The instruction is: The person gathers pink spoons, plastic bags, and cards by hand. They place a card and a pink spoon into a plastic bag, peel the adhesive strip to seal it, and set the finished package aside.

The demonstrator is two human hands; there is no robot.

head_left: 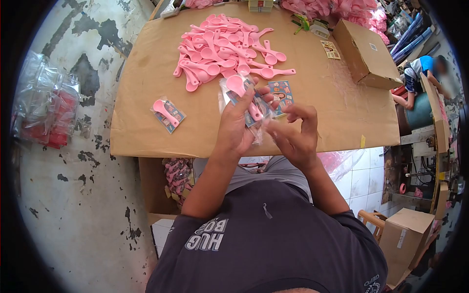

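My left hand [238, 128] grips a pink plastic spoon [239, 86] together with a clear bag and a printed card, held above the near edge of the cardboard-covered table [141, 122]. My right hand [294, 133] pinches the lower end of the clear bag [262, 128], fingers curled on it. A heap of loose pink spoons [222, 49] lies further back on the table. One packed spoon in its bag with card [167, 114] lies to the left of my hands. Another printed card [282, 94] lies just behind my right hand.
A closed cardboard box [367, 53] sits at the table's right back. Bags of pink goods [342, 10] pile at the far edge. A box with packed spoons [177, 178] stands under the table. Another person [422, 73] crouches at the right. Clear bags [46, 105] lie at left.
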